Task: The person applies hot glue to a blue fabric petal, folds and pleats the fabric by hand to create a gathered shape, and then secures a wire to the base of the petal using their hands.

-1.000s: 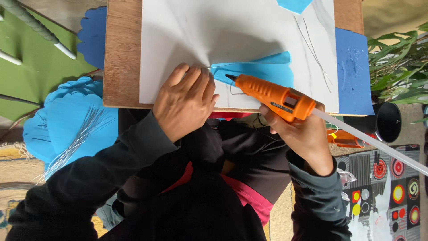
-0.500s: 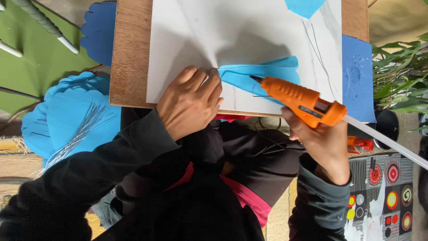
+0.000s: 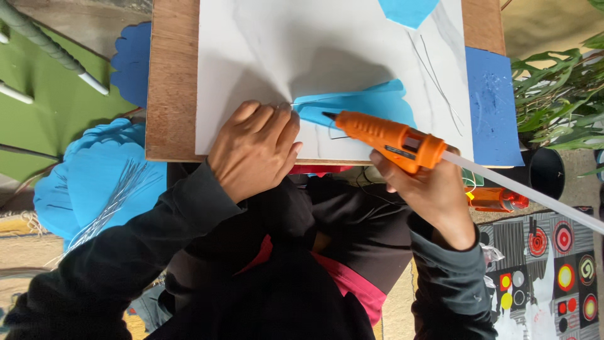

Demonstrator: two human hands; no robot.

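Nearest the camera, the right hand (image 3: 434, 192) has its fingers wrapped around the grip of an orange glue gun (image 3: 384, 135), from whose back end a pale glue stick (image 3: 528, 194) juts out to the right. The gun's dark nozzle points left and sits on the near edge of a light blue paper cutout (image 3: 371, 104) with a scalloped outline. Just left of the glue gun, the left hand (image 3: 255, 148) lies palm down with fingers together and bent, pressing on the white sheet (image 3: 251, 56) at the cutout's left tip and gripping nothing. The sheet lies on a wooden board (image 3: 170, 88) serving as the surface. Beyond the glue gun, a second light blue piece (image 3: 408, 9) rests at the sheet's far edge, and thin wires (image 3: 434, 75) lie between.
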